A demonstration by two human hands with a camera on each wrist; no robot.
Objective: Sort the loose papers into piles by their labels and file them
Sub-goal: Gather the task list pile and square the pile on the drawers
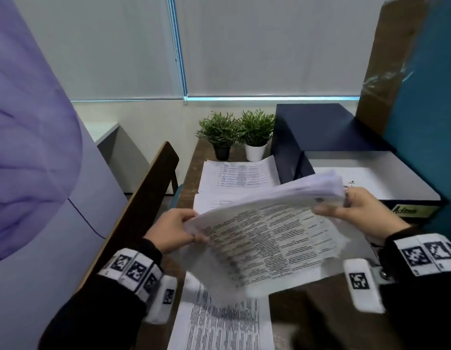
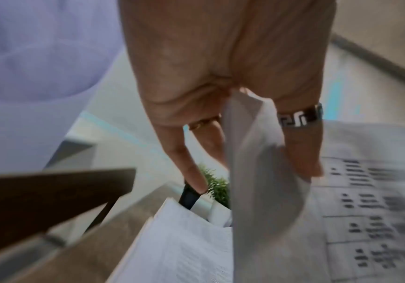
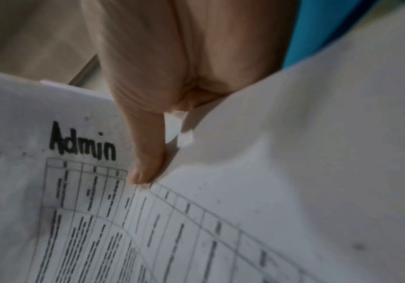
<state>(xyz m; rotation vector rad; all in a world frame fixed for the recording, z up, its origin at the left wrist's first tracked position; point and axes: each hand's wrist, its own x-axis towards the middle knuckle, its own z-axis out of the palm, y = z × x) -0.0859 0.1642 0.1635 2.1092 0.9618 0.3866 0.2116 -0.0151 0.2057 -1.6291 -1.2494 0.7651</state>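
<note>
left hand (image 1: 172, 229) and right hand (image 1: 365, 210) pinch the paper stack (image 1: 264, 238) by opposite edges, lifted off the desk (image 1: 290, 311). open binder (image 1: 371, 178) waits just right.

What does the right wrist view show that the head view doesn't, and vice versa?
Right wrist only: the handwritten "Admin" label on the held sheet, with the thumb pressed beside it. Head only: the left hand on the stack's other edge, two potted plants, the piles on the table, and the open binder tagged "Admin". Both: the right hand holding the stack of papers.
</note>
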